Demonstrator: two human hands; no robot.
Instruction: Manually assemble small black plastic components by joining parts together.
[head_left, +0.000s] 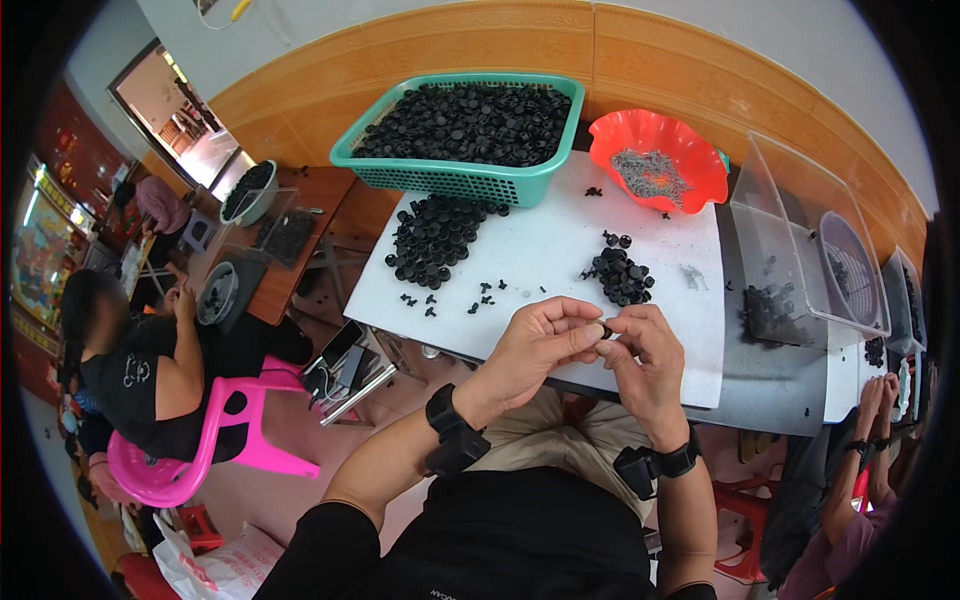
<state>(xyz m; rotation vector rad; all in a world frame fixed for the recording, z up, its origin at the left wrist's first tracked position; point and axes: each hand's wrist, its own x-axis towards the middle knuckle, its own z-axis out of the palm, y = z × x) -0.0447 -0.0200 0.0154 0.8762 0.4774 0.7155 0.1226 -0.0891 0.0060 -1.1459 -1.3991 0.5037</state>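
My left hand (540,350) and my right hand (648,368) meet over the near edge of a white board (540,250). Between their thumbs and fingertips they pinch a small black part (604,331), mostly covered by the fingers. Just beyond the hands lies a heap of black round parts (625,280). A larger pile of black caps (432,243) spreads to the left, with several small black pieces (431,311) scattered nearer me.
A green basket (450,182) full of black caps stands at the back. Beside it is a red scalloped bowl (707,182) of small grey pieces. A clear plastic bin (790,190) stands to the right. A co-worker sits left on a pink chair (222,425); another person's hands (878,395) show at right.
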